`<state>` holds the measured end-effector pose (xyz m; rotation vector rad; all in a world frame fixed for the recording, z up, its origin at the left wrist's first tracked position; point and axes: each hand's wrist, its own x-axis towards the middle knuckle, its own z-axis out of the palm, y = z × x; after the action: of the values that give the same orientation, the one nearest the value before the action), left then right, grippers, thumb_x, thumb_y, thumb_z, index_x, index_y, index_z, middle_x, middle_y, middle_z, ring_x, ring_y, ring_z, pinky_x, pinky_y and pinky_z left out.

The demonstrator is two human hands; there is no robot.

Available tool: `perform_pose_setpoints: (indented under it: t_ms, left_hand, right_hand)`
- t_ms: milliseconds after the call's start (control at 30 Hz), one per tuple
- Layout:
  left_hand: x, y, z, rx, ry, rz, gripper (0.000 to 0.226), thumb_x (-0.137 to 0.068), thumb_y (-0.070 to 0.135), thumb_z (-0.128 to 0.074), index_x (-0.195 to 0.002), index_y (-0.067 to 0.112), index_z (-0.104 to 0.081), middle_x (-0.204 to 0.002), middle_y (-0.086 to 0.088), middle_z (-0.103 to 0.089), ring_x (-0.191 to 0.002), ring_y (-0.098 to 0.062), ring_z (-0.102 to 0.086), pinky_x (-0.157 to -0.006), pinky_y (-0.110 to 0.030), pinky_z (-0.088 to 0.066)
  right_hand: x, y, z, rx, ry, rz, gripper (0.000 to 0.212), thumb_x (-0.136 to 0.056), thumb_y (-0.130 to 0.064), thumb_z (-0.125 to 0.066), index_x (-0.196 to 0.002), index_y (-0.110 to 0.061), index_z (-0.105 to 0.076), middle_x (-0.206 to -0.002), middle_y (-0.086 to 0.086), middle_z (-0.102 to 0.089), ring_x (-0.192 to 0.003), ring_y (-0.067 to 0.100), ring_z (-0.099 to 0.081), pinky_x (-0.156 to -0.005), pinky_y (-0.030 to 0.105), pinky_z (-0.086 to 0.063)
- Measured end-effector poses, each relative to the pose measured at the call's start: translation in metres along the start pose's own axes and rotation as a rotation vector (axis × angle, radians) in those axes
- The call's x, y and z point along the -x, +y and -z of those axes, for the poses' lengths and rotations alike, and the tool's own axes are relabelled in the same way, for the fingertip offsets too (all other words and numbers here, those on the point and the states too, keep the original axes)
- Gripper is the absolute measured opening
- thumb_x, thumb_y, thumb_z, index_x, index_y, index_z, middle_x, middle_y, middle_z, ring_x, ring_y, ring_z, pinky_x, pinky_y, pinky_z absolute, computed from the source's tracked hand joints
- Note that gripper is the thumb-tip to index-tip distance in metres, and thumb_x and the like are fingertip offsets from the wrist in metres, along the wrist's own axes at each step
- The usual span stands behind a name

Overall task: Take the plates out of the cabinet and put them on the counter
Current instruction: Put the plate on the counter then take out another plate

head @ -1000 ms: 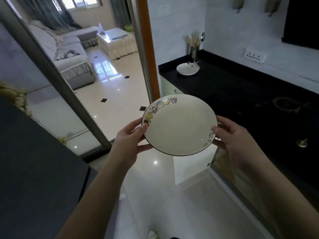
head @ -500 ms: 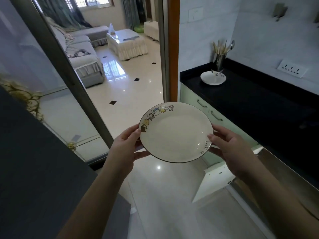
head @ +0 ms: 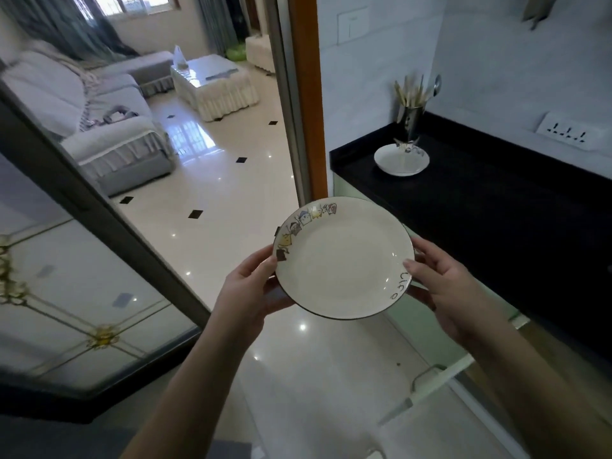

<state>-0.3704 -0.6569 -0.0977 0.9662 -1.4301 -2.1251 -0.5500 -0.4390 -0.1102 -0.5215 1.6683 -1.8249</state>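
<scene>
Two hands grasp one white plate (head: 342, 260) in the air over the glossy floor (head: 215, 193), just off the near-left edge of the black counter (head: 496, 207). Our left hand (head: 250, 289) pinches the rim beside the cartoon pictures; our right hand (head: 450, 286) clasps the opposite rim by the lettering. We see the plate face up, tilted slightly toward us, its picture band pointing away to the upper left. Being round, it has no long axis. Another white plate (head: 401, 159) sits near the counter's far-left corner, touching a metal utensil holder (head: 412, 119).
</scene>
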Motion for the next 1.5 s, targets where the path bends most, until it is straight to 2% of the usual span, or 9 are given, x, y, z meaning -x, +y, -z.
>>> perform_pose_setpoints:
  t_ms: [367,600,733,900,967,1067,1133,1333,1500]
  left_hand:
    - [-0.113,0.037,0.004,0.019,0.027,0.076,0.023,-0.098,0.015,-0.056,-0.114,0.018,-0.073,-0.105,-0.011,-0.076,-0.083,-0.024,-0.075,-0.059,-0.039,-0.06]
    - [-0.208,0.07,-0.01,-0.061,-0.155,0.067,0.022,-0.097,0.018,-0.058,-0.101,0.026,-0.078,-0.101,-0.006,-0.077,-0.09,-0.027,-0.074,-0.061,-0.039,-0.061]
    - [-0.269,0.09,-0.022,-0.143,-0.238,0.085,0.019,-0.097,0.022,-0.059,-0.106,0.027,-0.075,-0.104,-0.003,-0.076,-0.1,-0.028,-0.071,-0.07,-0.045,-0.063]
    - [-0.325,0.088,-0.062,-0.157,-0.387,0.182,0.021,-0.097,0.019,-0.059,-0.115,0.018,-0.07,-0.102,-0.008,-0.077,-0.083,-0.023,-0.075,-0.058,-0.035,-0.06]
    - [-0.34,0.08,-0.085,-0.165,-0.422,0.229,0.019,-0.097,0.017,-0.059,-0.112,0.018,-0.071,-0.101,-0.008,-0.077,-0.084,-0.023,-0.075,-0.057,-0.034,-0.059]
    - [-0.362,0.064,-0.128,-0.181,-0.497,0.291,0.019,-0.097,0.017,-0.06,-0.11,0.02,-0.073,-0.104,-0.009,-0.077,-0.092,-0.028,-0.074,-0.062,-0.039,-0.061]
    - [-0.376,0.053,-0.16,-0.206,-0.544,0.311,0.017,-0.095,0.018,-0.062,-0.104,0.024,-0.075,-0.102,-0.007,-0.077,-0.091,-0.027,-0.074,-0.062,-0.041,-0.061]
    - [-0.407,0.036,-0.255,-0.277,-0.664,0.307,0.02,-0.096,0.017,-0.061,-0.106,0.026,-0.076,-0.095,-0.008,-0.078,-0.081,-0.025,-0.075,-0.061,-0.041,-0.06]
    - [-0.432,0.021,-0.307,-0.287,-0.738,0.319,0.026,-0.097,0.017,-0.057,-0.107,0.031,-0.076,-0.113,-0.006,-0.075,-0.103,-0.027,-0.071,-0.071,-0.043,-0.061]
  right_hand:
    - [-0.107,0.003,-0.022,-0.033,0.047,-0.045,0.044,-0.096,-0.004,-0.053,-0.125,-0.036,-0.061,-0.094,-0.002,-0.074,-0.086,0.012,-0.071,-0.066,0.02,-0.056]
    - [-0.173,-0.001,-0.036,-0.03,0.232,-0.033,0.041,-0.096,-0.006,-0.053,-0.114,-0.041,-0.063,-0.104,-0.002,-0.075,-0.09,0.011,-0.071,-0.067,0.021,-0.057]
    - [-0.206,-0.001,-0.037,-0.047,0.35,-0.027,0.036,-0.097,-0.016,-0.054,-0.117,-0.044,-0.064,-0.111,-0.003,-0.073,-0.101,0.014,-0.07,-0.081,0.03,-0.054]
    - [-0.215,0.007,-0.017,-0.039,0.524,-0.045,0.033,-0.091,-0.037,-0.057,-0.122,-0.049,-0.061,-0.121,-0.006,-0.068,-0.122,0.024,-0.057,-0.107,0.055,-0.038]
    - [-0.216,0.01,-0.002,-0.075,0.606,-0.046,0.031,-0.095,-0.028,-0.056,-0.115,-0.05,-0.065,-0.115,-0.005,-0.071,-0.116,0.023,-0.062,-0.103,0.051,-0.044]
    - [-0.216,0.011,0.029,-0.144,0.693,-0.036,0.035,-0.097,-0.017,-0.055,-0.107,-0.047,-0.069,-0.107,-0.001,-0.074,-0.105,0.021,-0.068,-0.079,0.032,-0.057]
    - [-0.217,0.009,0.052,-0.178,0.739,-0.022,0.035,-0.097,-0.014,-0.054,-0.109,-0.043,-0.07,-0.106,0.003,-0.074,-0.1,0.023,-0.071,-0.071,0.027,-0.058]
    - [-0.236,0.0,0.129,-0.193,0.811,-0.017,0.035,-0.097,-0.012,-0.052,-0.117,-0.038,-0.067,-0.108,0.003,-0.074,-0.101,0.019,-0.071,-0.073,0.026,-0.058]
    - [-0.257,0.004,0.182,-0.196,0.795,-0.03,0.036,-0.097,-0.014,-0.052,-0.119,-0.038,-0.065,-0.111,0.004,-0.073,-0.104,0.021,-0.07,-0.078,0.03,-0.058]
